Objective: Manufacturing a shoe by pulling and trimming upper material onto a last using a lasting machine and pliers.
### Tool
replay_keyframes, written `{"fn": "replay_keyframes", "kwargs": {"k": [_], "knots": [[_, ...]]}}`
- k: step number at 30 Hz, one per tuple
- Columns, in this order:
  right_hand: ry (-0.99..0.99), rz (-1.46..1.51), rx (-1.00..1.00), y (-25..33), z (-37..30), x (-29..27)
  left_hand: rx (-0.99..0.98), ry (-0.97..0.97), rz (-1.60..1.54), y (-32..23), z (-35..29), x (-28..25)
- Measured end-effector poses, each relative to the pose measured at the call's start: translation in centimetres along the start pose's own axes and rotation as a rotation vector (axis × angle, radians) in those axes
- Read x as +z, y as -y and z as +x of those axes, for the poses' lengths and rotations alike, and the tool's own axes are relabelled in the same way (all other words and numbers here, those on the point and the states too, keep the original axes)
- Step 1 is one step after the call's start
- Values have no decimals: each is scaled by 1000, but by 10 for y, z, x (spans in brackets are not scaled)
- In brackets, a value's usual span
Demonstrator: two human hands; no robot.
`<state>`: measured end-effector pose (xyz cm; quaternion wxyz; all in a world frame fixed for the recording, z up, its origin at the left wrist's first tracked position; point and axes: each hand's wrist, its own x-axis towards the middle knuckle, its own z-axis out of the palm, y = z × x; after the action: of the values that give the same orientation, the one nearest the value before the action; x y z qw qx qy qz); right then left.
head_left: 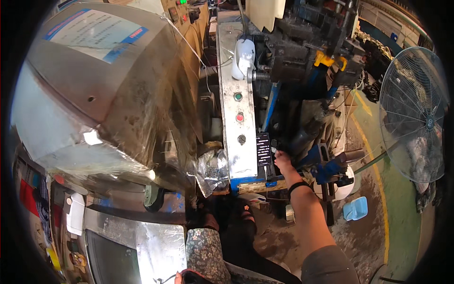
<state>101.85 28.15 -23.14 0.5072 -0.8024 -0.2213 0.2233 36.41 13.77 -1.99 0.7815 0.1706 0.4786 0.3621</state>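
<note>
My right hand [283, 163] reaches forward into the machine, just right of a phone-like dark screen [263, 149] with white text. Its fingers look drawn together by a small pale piece, and what they grip, if anything, is too small to make out. A dark band circles that wrist. The screen rests against the right side of a long metal control panel [240, 156] carrying a green button [238, 96], a red button [240, 118] and a dark knob [241, 139]. Of my left hand [178, 278] only a bit shows at the bottom edge, beside a dark, red-edged thing.
A large sheet-metal housing [127, 71] fills the left. Dark machine parts [293, 61] and a blue clamp-like part [326, 168] crowd the right. Beyond stand a big fan [416, 113] and a light-blue bin [355, 208]. A white bottle [243, 59] lies on the panel.
</note>
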Motion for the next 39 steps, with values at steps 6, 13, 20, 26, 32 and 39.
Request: {"fn": "replay_keyframes", "kwargs": {"k": [6, 13, 20, 26, 32, 39], "knots": [[1, 53, 78, 35, 8, 9, 329, -21, 1025, 17, -30, -46], [47, 130, 339, 34, 1, 17, 362, -20, 1435, -64, -25, 131], [2, 441, 93, 31, -12, 3, 258, 68, 1352, -44, -18, 82], [-10, 616, -88, 117, -3, -3, 129, 114, 1295, -8, -31, -18], [35, 504, -129, 108, 24, -1, 8, 197, 1222, -13, -19, -10], [65, 491, -107, 104, 28, 4, -130, 256, 1136, -17, -14, -4]]}}
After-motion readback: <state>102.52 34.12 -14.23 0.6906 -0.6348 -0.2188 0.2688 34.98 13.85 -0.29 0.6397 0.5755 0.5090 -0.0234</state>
